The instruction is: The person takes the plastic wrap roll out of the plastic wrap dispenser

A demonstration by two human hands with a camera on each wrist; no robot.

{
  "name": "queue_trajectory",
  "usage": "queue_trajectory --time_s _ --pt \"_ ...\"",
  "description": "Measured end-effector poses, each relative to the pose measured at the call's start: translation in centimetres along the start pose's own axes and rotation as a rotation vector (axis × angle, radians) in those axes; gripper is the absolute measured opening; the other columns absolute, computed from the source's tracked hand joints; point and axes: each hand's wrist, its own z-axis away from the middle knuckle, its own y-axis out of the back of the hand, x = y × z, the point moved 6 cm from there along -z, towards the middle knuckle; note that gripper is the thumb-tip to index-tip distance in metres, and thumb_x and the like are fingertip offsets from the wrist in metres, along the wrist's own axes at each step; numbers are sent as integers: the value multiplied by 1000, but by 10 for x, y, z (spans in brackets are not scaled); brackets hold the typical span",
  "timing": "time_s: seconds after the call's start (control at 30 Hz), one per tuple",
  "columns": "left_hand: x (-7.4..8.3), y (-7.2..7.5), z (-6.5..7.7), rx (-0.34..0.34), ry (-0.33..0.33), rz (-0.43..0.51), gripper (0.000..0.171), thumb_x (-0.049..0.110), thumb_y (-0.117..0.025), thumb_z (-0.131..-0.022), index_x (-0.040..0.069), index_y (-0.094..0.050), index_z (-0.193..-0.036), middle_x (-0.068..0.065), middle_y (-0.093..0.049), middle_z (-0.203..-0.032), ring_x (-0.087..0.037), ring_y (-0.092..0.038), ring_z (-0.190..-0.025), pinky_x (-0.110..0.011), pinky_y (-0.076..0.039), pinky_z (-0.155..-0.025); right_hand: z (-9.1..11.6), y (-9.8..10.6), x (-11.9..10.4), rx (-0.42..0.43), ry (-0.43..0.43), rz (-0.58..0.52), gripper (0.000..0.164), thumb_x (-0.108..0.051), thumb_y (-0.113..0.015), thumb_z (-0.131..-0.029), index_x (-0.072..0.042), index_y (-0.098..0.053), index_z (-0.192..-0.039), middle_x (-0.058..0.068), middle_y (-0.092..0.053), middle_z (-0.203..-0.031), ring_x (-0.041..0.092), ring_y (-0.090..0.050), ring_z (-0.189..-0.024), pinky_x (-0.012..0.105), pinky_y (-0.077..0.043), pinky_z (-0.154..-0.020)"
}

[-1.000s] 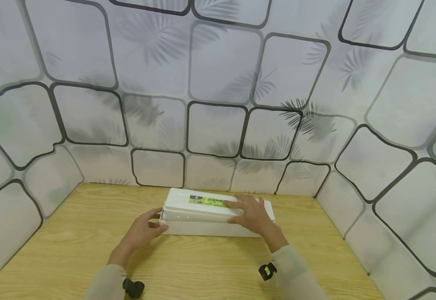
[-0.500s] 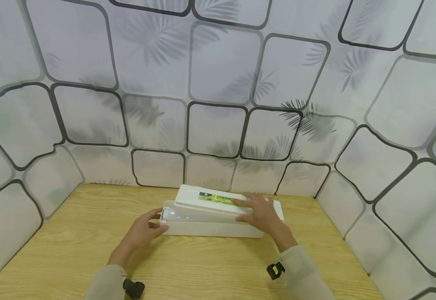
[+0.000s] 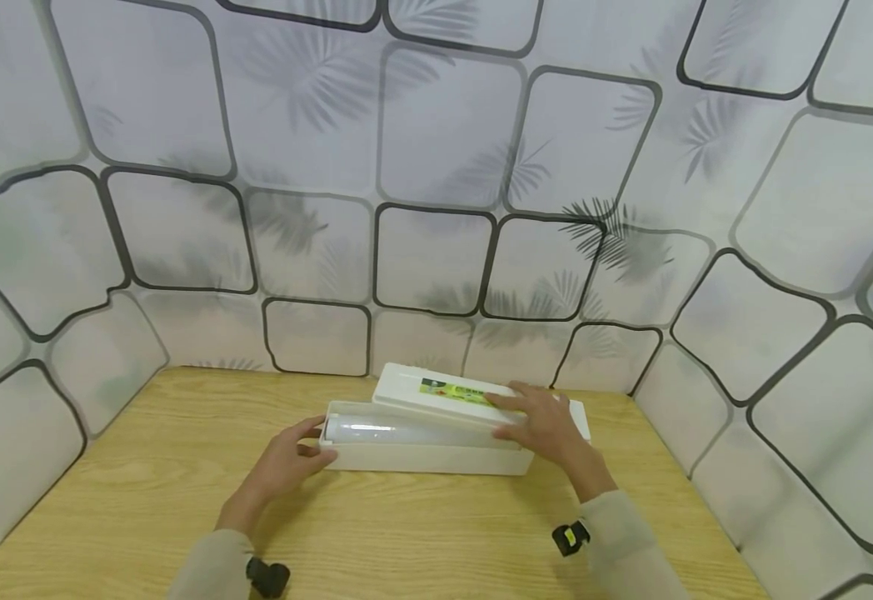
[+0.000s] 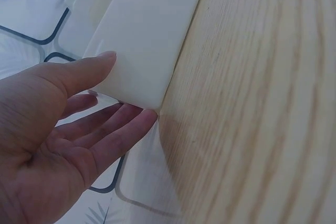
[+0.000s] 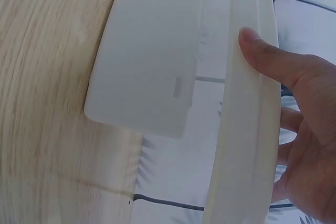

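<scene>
White box (image 3: 425,459) on the worktop (image 3: 406,533), directly right of the left hand (image 3: 285,462), which pinches its left end: thumb on the front wall, fingers against the end. Right hand (image 3: 549,425) grips the lid (image 3: 414,386), thumb on the near edge, fingers over the top. Lid sits skewed, overhanging the right end; pale roll (image 3: 369,429) visible inside at left.

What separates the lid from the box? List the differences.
The lid bears a green label; the box's front shows none.
The lid is held at an angle by the right hand; the box sits flat on the table, gripped by the left hand.
The lid is shallow, the box deeper.
Both are white and long.
</scene>
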Motion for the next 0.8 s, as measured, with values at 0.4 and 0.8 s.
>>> queue_trajectory --time_s 0.4,0.8 --pt "0 0 1 -7 3 4 64 13 -75 -95 -4 -47 -150 -35 -59 -137 -41 -71 -109 -43 -63 -86 9 8 21 0 -47 -7 57 -44 -79 -86 -29 -66 -139 22 -55 -151 51 -56 -131 89 -29 -100" --pt "-3 0 -1 1 1 -2 63 13 -76 -94 -4 -48 -149 -35 -59 -137 -39 -71 -108 -44 -63 -88 14 13 39 22 -67 12 55 -44 -79 -86 -28 -67 -138 24 -58 -148 51 -58 -128 88 -33 -98"
